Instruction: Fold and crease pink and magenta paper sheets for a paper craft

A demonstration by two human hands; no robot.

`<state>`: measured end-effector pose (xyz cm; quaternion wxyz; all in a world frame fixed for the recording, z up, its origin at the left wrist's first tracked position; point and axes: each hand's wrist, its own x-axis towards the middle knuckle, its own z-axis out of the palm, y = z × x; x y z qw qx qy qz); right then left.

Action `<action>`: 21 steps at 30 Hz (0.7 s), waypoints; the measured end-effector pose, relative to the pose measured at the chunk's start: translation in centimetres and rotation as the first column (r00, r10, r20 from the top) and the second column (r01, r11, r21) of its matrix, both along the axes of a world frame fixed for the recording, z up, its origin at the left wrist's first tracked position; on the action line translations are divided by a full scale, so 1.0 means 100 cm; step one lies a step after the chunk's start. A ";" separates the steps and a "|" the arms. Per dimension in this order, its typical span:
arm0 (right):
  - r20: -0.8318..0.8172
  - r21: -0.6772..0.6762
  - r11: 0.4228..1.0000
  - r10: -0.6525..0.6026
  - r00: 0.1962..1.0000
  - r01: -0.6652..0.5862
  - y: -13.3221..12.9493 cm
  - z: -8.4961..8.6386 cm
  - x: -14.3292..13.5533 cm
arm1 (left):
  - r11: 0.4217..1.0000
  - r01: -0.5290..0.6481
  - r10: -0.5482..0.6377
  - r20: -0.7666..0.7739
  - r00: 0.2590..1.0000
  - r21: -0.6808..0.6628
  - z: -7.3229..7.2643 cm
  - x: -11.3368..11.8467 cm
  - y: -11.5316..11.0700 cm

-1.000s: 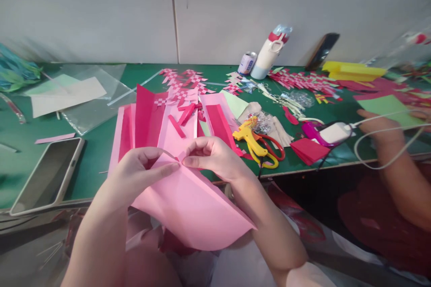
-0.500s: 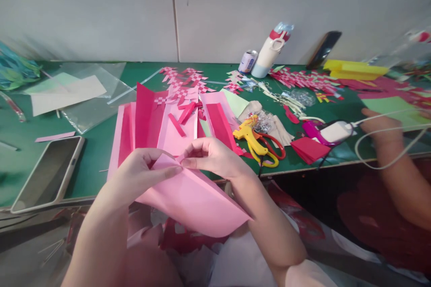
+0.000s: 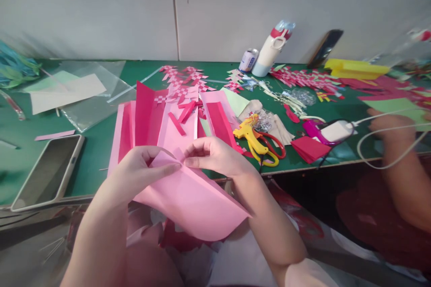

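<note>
A sheet of pink paper (image 3: 198, 202) is held over my lap at the table's front edge, with a narrow fold along its upper edge. My left hand (image 3: 144, 168) is closed on it, thumb on the near side. Close beside it, my right hand (image 3: 215, 157) pinches the same folded edge between thumb and fingers. The fingertips of both hands almost meet. Just behind them lie dark pink sheets (image 3: 148, 116), light pink sheets (image 3: 218, 98) and short dark pink strips (image 3: 177, 124).
Yellow glue gun (image 3: 251, 136) and orange-handled scissors (image 3: 276, 141) lie to the right; a phone (image 3: 50, 172) lies left. Woven pink paper pieces (image 3: 182, 83), a can (image 3: 248, 60) and a white bottle (image 3: 272, 51) stand farther back. A co-worker's hand (image 3: 392, 125) is at far right, by a white cable.
The pink paper's lower part bulges slightly more downward. Both my hands keep nearly the same grip. The co-worker's hand at the right has shifted slightly.
</note>
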<state>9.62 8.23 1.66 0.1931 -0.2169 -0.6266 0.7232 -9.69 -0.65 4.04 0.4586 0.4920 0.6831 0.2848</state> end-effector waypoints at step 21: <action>0.014 0.019 0.998 0.056 0.998 -0.056 0.002 -0.001 0.001 | 0.998 -0.058 0.060 0.037 0.998 -0.038 0.002 -0.003 -0.002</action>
